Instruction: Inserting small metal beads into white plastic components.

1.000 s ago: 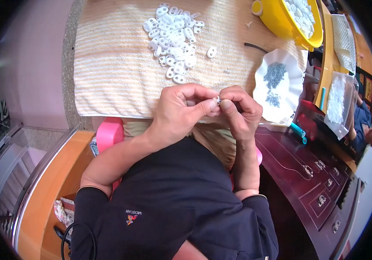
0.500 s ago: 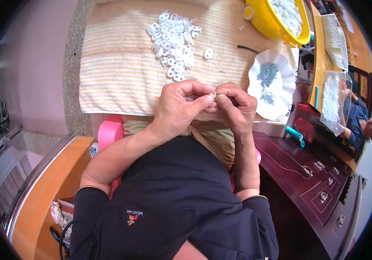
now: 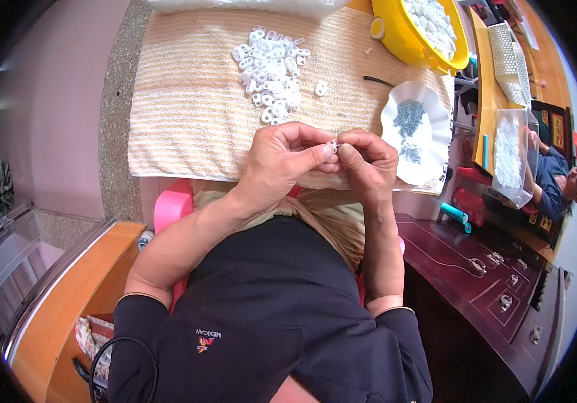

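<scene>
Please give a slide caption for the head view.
Left hand and right hand pinch at a small white piece near piled white parts.

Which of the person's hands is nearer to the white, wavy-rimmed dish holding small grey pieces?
Right. The right hand is close by the left edge of the white dish; the left hand is farther left, beyond the right hand.

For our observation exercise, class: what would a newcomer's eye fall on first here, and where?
Probably the heap of white two-holed pieces, toward the far middle of the striped towel. Nearer the wearer, the left hand and right hand pinch a tiny piece between them. The yellow tub stands at the far right.
</scene>
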Motion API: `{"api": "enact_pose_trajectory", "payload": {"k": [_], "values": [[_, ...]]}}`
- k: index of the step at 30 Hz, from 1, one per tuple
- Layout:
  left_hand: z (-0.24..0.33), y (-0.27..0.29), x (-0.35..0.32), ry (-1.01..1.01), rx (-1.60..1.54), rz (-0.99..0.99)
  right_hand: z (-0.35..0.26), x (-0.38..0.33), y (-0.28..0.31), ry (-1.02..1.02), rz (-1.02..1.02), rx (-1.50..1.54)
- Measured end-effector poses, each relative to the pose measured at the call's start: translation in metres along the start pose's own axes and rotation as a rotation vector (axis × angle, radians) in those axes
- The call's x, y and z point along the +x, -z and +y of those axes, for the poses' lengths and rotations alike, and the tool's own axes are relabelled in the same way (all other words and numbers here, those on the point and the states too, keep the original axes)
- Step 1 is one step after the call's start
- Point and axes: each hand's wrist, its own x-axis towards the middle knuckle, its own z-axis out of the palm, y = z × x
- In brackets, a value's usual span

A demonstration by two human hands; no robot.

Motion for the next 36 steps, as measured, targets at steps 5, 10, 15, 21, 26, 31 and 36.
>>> {"api": "enact_pose_trajectory", "payload": {"k": [5,10,15,21,26,31,36], "values": [[0.003,-0.002,-0.001,-0.007,-0.001,-0.016,-0.001,-0.001,0.000,-0.028,0.006,0.032],[0.003,-0.001,-0.001,-0.007,0.006,-0.019,0.002,-0.003,0.003,-0.033,0.010,0.023],[0.004,-0.001,-0.001,0.007,0.024,0.008,0.004,-0.003,0.003,-0.024,0.001,0.024],[0.004,0.000,-0.001,0.016,0.004,0.002,0.002,-0.002,0.000,0.019,-0.007,0.022],[0.003,0.002,-0.001,0.029,-0.013,0.002,0.004,-0.001,0.001,0.076,-0.049,-0.031],[0.004,0.001,-0.003,0.027,-0.017,0.002,0.005,-0.001,0.002,0.093,-0.044,-0.061],[0.001,0.002,-0.002,0.020,-0.023,-0.010,0.005,-0.002,0.006,0.096,-0.057,-0.088]]}}
